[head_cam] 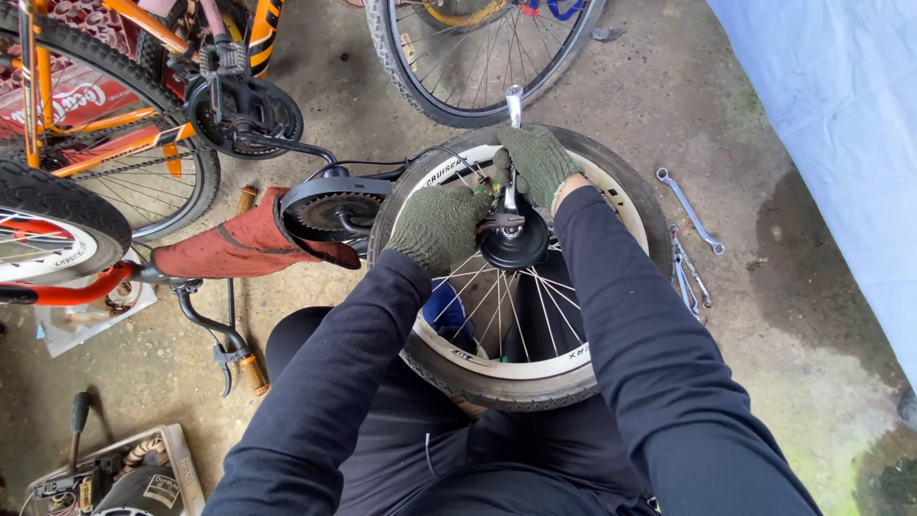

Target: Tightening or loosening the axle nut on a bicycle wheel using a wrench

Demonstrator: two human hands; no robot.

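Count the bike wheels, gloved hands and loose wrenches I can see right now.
Spoked bicycle wheels with black tyres: 4 (held one, top, orange bike's, left edge)
Green knit-gloved hands: 2 (left, right)
Silver metal wrenches on the concrete: at least 2 (, cluster)
Total: 8

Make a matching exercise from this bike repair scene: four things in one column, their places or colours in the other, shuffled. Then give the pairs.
Things:
1. spanners
2. left hand
3. orange bicycle frame
4. red saddle

Descriptions:
A. far left, beside a spoked wheel
B. in a green knit glove, at the wheel hub
C. on the concrete, right of the white-walled tyre
D. left of the chain guard

Pairs: 1-C, 2-B, 3-A, 4-D
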